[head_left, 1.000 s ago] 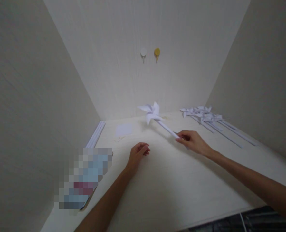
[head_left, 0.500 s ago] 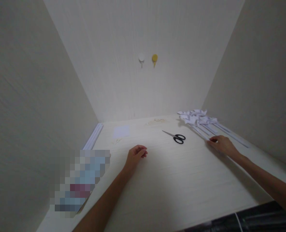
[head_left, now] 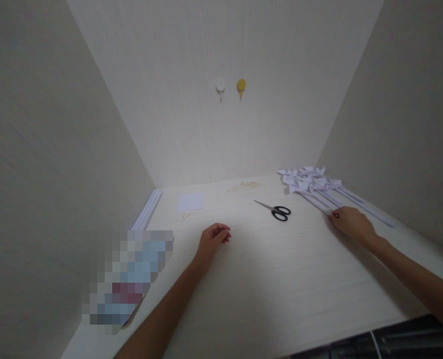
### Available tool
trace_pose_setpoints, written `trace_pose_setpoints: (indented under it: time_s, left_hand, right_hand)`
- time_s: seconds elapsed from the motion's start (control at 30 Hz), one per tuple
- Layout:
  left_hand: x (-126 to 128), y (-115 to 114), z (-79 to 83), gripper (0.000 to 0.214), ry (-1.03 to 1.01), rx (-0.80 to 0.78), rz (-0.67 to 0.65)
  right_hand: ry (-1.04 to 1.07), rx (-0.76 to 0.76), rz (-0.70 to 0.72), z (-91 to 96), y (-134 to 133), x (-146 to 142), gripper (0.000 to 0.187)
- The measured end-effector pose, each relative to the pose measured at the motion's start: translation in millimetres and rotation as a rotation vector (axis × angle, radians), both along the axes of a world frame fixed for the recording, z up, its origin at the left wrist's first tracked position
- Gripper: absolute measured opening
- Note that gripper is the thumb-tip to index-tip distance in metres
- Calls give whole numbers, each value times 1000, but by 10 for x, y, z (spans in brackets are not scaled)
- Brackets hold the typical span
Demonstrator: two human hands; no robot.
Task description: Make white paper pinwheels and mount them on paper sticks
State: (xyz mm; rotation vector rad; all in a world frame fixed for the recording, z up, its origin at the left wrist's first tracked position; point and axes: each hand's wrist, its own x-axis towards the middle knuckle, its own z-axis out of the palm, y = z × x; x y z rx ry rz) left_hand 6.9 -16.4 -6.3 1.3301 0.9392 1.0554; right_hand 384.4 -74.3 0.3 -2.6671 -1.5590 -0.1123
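Note:
At the right of the table, my right hand (head_left: 352,227) pinches the near end of a rolled white paper stick. That stick (head_left: 315,201) belongs to a white paper pinwheel in a pile of several paper pinwheels (head_left: 307,180), whose folded heads overlap at the back right. My left hand (head_left: 213,244) rests on the table near the middle, fingers loosely curled in and nothing visible in them. Between the hands, farther back, lie black-handled scissors (head_left: 279,213), closed, blades pointing left. A square of white paper (head_left: 190,203) lies flat behind my left hand.
Several rolled white paper sticks (head_left: 146,209) lie along the left wall, beside a blurred-out object (head_left: 135,274). Pale thin scraps (head_left: 248,184) are at the back. A white hook (head_left: 220,86) and a yellow hook (head_left: 241,85) hang on the back wall.
My right hand has turned slightly and closed lower round the stick's end, its fingers now more hidden. My left hand stays in place. The whole view has shifted a little.

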Motion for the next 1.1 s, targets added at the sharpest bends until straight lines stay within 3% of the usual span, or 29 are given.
trace_pose_setpoints:
  time_s: [0.27, 0.43, 0.53, 0.63, 0.73, 0.87, 0.97, 1.1]
  left_hand:
    - [5, -9, 0, 10, -3, 9, -4]
    - [18, -26, 3, 11, -11, 12, -5]
    - [19, -43, -3, 13, -36, -9, -7]
    - [21, -62, -2, 14, -50, -23, -10]
    - [26, -77, 13, 12, -36, -22, -24]
    - [26, -101, 33, 9, -9, -1, -24]
    - [17, -117, 22, 9, 25, 24, 0]
    - [-5, -5, 12, 8, 176, 94, 29]
  right_hand:
    - [-22, 18, 58, 16, -21, 79, 35]
    - [-45, 164, 88, 224, 2, -11, 38]
    - [4, 345, 231, 413, 76, -309, 24]
    - [231, 467, 420, 486, 194, -832, 19]
    - [531, 454, 636, 355, 355, -1447, 24]
    - [884, 440, 719, 51, 565, -2062, 25]
    - [1039, 469, 726, -81, 644, -2239, 18]
    - [1204, 489, 649, -110, 668, -2221, 18]
